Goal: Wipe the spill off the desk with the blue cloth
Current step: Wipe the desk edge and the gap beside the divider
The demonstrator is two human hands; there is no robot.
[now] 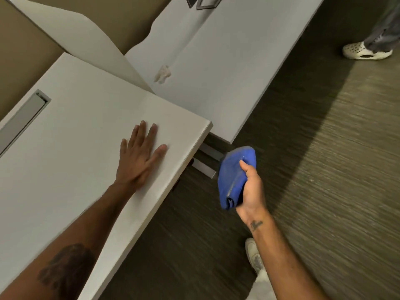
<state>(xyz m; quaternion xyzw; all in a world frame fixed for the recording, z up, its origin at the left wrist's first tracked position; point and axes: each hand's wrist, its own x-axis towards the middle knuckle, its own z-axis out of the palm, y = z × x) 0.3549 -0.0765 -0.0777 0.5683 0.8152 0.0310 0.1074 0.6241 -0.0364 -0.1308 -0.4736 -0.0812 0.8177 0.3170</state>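
I have the blue cloth (234, 176) bunched in my right hand (252, 191), fingers curled shut around it and thumb pressed on top, the wad hanging over the carpet (313, 169) just off the corner of the near desk (75, 137). My left hand (138, 156) lies flat on that near desk, palm down, fingers spread and holding nothing; it looks like I'm bracing on it.

The spill (162, 74) is a small pale, whitish smear on the far desk (216, 72), close beside the edge of the white divider panel (86, 46) that stands between the two tops. It's well apart from the cloth, and nothing has touched it as far as I can see.

So I judge this to be the approach step: cloth in hand, wiping not yet begun. Next I'd need to reach forward and to the left over the far desk, bring the cloth down flat on the smear, and press as I drag across it. Flattening the wad a little would give more contact. I should mind the divider, since the smear sits right by it, and sweep away from the panel rather than into it
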